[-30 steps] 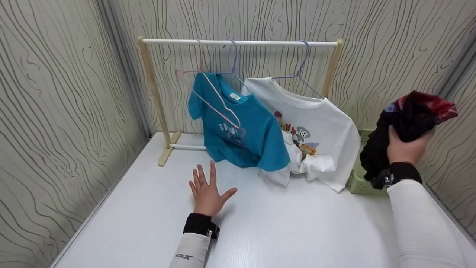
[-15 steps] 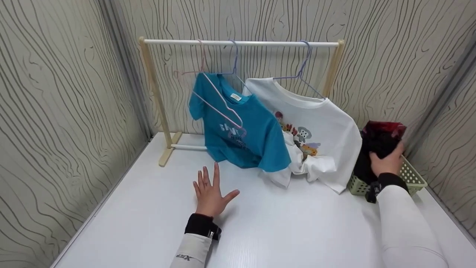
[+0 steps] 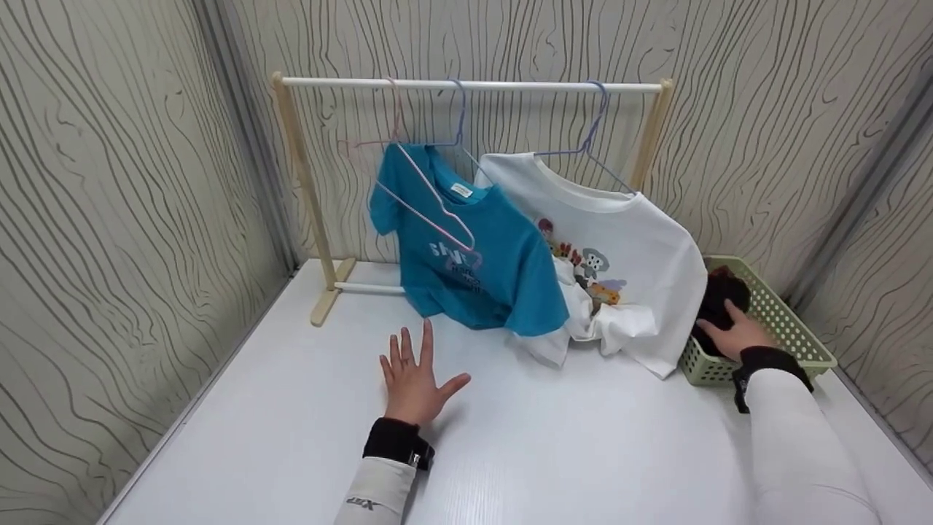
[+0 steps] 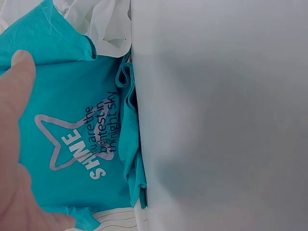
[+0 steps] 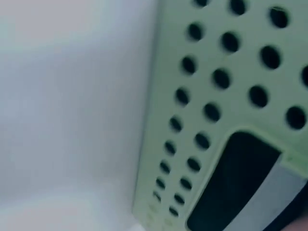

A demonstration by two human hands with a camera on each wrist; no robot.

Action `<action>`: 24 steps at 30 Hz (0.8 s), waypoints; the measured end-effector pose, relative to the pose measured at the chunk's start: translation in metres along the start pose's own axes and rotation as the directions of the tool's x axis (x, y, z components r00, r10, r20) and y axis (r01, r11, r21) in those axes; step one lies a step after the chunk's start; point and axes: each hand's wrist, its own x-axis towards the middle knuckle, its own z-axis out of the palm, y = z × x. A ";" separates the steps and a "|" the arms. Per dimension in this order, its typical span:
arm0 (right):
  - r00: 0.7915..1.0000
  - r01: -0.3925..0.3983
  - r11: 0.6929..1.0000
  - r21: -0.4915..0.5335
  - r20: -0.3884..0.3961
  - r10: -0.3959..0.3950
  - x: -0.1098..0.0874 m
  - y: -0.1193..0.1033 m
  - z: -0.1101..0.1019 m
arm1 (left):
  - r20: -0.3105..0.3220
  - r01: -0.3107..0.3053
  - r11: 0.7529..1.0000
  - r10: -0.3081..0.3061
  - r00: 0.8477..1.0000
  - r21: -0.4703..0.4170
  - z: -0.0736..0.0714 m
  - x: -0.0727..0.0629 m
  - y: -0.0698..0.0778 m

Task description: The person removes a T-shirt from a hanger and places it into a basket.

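Note:
In the head view my right hand (image 3: 736, 335) reaches into the green perforated basket (image 3: 794, 332) and touches a bundled black garment (image 3: 721, 299), thumb and forefinger spread over it. The garment sits low in the basket's left part, with a bit of reddish cloth at its far end. The right wrist view shows the basket's side wall (image 5: 207, 96) up close. My left hand (image 3: 412, 383) is held over the white table, fingers spread, holding nothing. Beyond its fingertips hangs a teal T-shirt (image 3: 466, 240), also in the left wrist view with its star print.
A wooden-legged rack with a white rail (image 3: 525, 86) stands at the back. From it hang a pink hanger (image 3: 430, 189), the teal shirt and a white printed T-shirt (image 3: 627, 233) whose hem reaches the table (image 3: 547, 445). Patterned walls enclose the table.
My right hand has lowered the black garment from above the basket into it, and the shiny red part has dropped mostly out of sight. My left hand has barely moved.

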 end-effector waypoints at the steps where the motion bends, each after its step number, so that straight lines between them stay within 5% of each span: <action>1: 0.999 -0.001 1.000 -0.022 0.034 0.002 0.000 0.000 0.000 | -0.003 -0.004 1.000 0.004 1.000 -0.001 0.000 0.000 0.000; 6: 0.985 0.001 0.995 -0.099 0.170 0.016 0.000 -0.002 -0.001 | -0.006 -0.012 1.000 0.012 1.000 -0.009 0.001 -0.001 0.001; 11: 0.977 0.003 0.995 -0.096 0.214 0.017 0.006 0.001 -0.002 | -0.016 -0.009 1.000 0.009 1.000 -0.003 0.001 -0.001 0.000; 24: 0.996 -0.068 0.997 -0.032 0.061 0.070 -0.004 -0.004 0.001 | -0.015 -0.041 0.995 0.042 0.999 0.093 0.002 -0.003 -0.001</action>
